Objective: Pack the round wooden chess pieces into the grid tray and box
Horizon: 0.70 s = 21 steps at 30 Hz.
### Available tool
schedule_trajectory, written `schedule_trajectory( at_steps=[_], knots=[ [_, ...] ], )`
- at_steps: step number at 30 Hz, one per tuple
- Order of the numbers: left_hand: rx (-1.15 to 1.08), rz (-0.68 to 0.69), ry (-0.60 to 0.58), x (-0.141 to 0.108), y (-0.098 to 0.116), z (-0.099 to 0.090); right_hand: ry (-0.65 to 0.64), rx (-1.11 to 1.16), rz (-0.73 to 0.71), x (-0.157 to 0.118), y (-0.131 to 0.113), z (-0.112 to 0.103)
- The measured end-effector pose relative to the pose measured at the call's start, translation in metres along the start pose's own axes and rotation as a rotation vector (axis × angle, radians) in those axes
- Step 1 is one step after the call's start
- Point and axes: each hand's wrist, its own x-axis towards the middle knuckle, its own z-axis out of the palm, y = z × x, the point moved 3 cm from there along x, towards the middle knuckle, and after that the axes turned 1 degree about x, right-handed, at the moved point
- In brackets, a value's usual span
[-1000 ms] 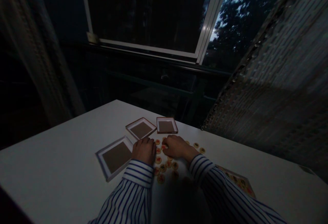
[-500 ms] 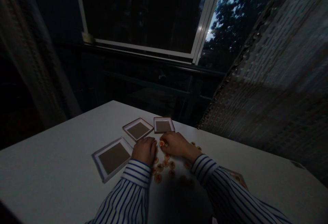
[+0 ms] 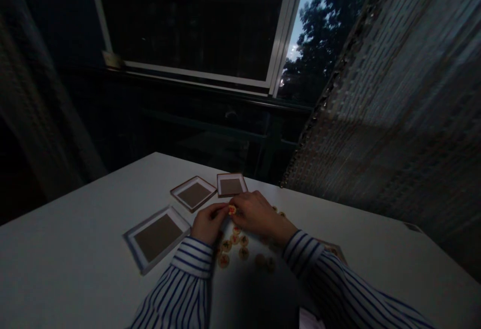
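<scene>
My right hand (image 3: 255,214) holds a round wooden piece with a red character (image 3: 232,210) between its fingertips. Close against it on the left is my left hand (image 3: 208,222), its thumb and fingers pinched together near that same piece; what they hold is too small to make out. Several round pieces with red or dark characters (image 3: 226,246) lie on the white table (image 3: 93,228) below and between my hands. A few more pieces (image 3: 281,214) show beyond my right wrist.
Two small open box parts (image 3: 193,195) (image 3: 231,186) lie past my hands. A larger shallow tray (image 3: 158,236) is left of my left hand. A patterned flat item (image 3: 333,250) is partly under my right forearm. A beaded curtain (image 3: 394,133) hangs at right.
My hands have come together, and my left fingers now pinch beside the piece in my right hand. The whole view has shifted slightly, with the table's contents appearing further left.
</scene>
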Motion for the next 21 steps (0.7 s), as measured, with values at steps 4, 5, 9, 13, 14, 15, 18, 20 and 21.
schedule_trajectory(
  at_steps=[4,5,9,13,14,15,18,20,21],
  knots=[
    [-0.133,-0.028,-0.008,-0.005,0.010,0.004,0.030,0.017,0.005,-0.008,0.000,-0.004],
    [-0.152,-0.028,-0.012,-0.006,0.011,0.006,0.036,0.022,0.004,-0.010,0.000,-0.005],
    [-0.202,-0.042,-0.027,-0.010,0.012,0.010,0.054,0.053,0.007,-0.020,0.003,-0.010],
    [-0.229,-0.041,-0.043,-0.012,0.011,0.015,0.083,0.114,0.022,-0.031,0.008,-0.015],
    [-0.236,-0.036,-0.041,-0.012,0.012,0.016,0.093,0.132,0.027,-0.034,0.009,-0.017],
    [-0.242,-0.031,-0.038,-0.012,0.013,0.016,0.101,0.150,0.032,-0.037,0.011,-0.018],
    [-0.234,-0.027,-0.037,-0.014,0.017,0.018,0.116,0.200,0.064,-0.047,0.016,-0.023],
    [-0.223,-0.032,-0.038,-0.015,0.018,0.019,0.118,0.225,0.077,-0.055,0.019,-0.025],
    [-0.219,-0.036,-0.043,-0.015,0.019,0.020,0.121,0.234,0.080,-0.059,0.021,-0.026]
  ],
)
